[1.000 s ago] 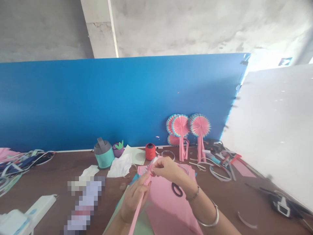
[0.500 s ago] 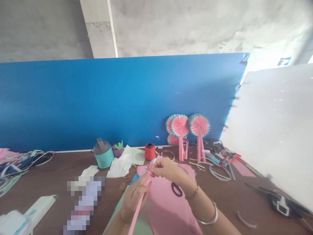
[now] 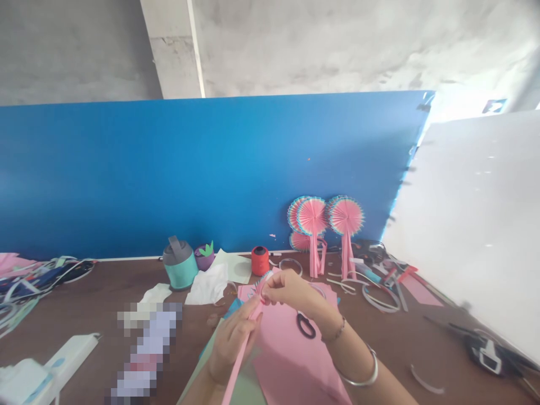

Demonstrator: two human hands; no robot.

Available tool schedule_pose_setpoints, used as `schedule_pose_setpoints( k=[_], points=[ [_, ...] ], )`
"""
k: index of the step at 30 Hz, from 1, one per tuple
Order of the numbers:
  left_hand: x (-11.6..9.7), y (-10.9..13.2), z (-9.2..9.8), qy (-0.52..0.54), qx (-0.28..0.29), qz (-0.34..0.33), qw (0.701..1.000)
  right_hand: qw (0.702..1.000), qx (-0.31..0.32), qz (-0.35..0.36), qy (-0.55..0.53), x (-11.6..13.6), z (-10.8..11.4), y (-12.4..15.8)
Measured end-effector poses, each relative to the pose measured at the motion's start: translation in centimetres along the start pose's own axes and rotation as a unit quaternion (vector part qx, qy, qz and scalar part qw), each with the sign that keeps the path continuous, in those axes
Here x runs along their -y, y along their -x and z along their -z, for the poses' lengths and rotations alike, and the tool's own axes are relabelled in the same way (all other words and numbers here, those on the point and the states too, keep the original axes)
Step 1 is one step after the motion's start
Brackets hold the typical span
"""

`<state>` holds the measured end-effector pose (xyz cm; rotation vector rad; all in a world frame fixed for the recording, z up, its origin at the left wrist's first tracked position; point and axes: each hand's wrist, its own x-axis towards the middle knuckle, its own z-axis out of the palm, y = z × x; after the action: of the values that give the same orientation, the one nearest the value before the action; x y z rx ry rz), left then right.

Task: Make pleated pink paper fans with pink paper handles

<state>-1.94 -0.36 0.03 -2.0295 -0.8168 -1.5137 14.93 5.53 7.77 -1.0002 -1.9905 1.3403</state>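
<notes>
A long pink paper strip (image 3: 237, 365) runs up through my left hand (image 3: 233, 337), whose fingers are wrapped round it. At its upper end a small pleated fan part (image 3: 263, 278) with a blue and white edge shows. My right hand (image 3: 284, 291) is pinched at that end, touching the left fingertips; what lies between its fingers is too small to make out. Below the hands lie pink paper sheets (image 3: 295, 360) over a pale green sheet (image 3: 248, 382). A dark scissor handle (image 3: 306, 326) rests on the pink paper beside my right wrist.
Finished pink pleated fans (image 3: 346, 216) lean on the blue partition (image 3: 211, 169). Nearby stand a red thread spool (image 3: 260, 261), a teal container (image 3: 180, 267) and a purple pot (image 3: 205, 259). A white power strip (image 3: 71, 360) lies left; loose strips (image 3: 382, 297) and a black device (image 3: 489, 354) lie right.
The view has shifted very slightly. Both hands keep nearly the same pose at the top of the pink strip.
</notes>
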Motion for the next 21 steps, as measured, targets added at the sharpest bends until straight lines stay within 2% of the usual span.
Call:
schedule_pose_setpoints(
  k=[14,21],
  points=[
    [0.0,-0.1,0.0,-0.006,0.006,0.004,1.0,1.0,-0.009,-0.009,-0.001,-0.2,-0.2,-0.2],
    [0.3,-0.3,0.2,-0.015,-0.007,0.013,1.0,0.997,-0.052,-0.027,-0.053,-0.6,1.9,0.0]
  ],
)
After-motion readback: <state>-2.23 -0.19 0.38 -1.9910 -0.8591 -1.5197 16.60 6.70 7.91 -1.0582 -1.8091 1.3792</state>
